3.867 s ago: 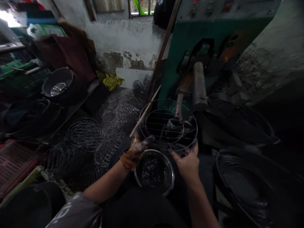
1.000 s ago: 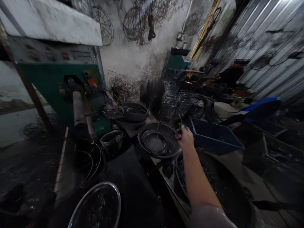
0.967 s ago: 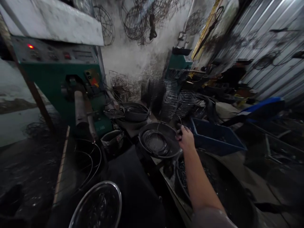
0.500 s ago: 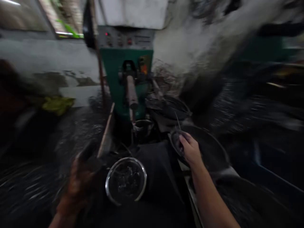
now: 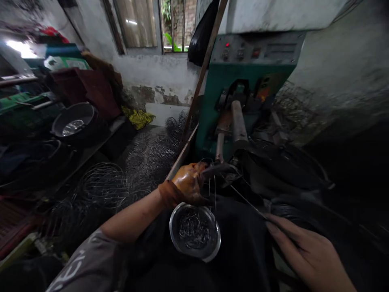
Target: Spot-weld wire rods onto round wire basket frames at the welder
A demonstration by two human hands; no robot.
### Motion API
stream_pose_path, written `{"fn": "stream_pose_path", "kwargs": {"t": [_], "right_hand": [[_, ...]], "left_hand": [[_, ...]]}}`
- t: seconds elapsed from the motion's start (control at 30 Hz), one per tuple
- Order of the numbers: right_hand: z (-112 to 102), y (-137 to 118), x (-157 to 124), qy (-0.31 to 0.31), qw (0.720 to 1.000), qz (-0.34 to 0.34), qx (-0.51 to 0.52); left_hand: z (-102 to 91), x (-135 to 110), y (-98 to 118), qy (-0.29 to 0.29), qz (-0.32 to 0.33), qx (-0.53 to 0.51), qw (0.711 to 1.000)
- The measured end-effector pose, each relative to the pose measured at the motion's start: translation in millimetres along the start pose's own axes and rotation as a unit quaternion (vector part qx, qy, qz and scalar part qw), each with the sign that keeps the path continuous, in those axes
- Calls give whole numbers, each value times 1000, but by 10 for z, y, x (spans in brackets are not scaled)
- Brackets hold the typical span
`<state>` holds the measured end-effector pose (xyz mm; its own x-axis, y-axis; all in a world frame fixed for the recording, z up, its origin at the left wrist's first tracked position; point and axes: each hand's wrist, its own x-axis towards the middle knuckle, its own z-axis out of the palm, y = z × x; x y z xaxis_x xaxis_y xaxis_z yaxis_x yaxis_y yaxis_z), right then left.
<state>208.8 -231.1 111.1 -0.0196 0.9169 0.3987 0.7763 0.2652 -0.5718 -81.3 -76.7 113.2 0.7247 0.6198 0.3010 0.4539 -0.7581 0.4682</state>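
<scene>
My left hand, in an orange-brown glove with dark fingers, is closed around thin metal wire in front of the machine's lower arm. Strands stick out above and below its fingers. Lower right, my bare right hand pinches the near end of a straight wire that slants up toward the left hand. What the gloved fingers hold at their tips is partly hidden. On my dark-covered lap, just below the glove, rests a metal bowl with many small bent wire pieces in it.
A green spot-welder-like machine with a protruding upper electrode arm stands ahead. Heaps of wire rings lie on the left floor. A dark pot stands further left. A wooden strip leans beside the machine.
The view has turned left. My left hand has moved from the left side to in front of the machine. My right hand has left the dark round thing and now holds a wire.
</scene>
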Motion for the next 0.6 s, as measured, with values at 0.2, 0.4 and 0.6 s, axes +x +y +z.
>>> {"fn": "stream_pose_path", "kwargs": {"t": [0.2, 0.4, 0.6], "right_hand": [[-185, -110, -68, 29, 997, -65, -19], [59, -64, 12, 26, 992, -123, -15], [339, 111, 92, 42, 999, -24, 1]], "left_hand": [[33, 196, -45, -55, 11, 46, 997], [-31, 225, 142, -75, -15, 82, 994], [-44, 282, 250, -81, -15, 96, 992]]}}
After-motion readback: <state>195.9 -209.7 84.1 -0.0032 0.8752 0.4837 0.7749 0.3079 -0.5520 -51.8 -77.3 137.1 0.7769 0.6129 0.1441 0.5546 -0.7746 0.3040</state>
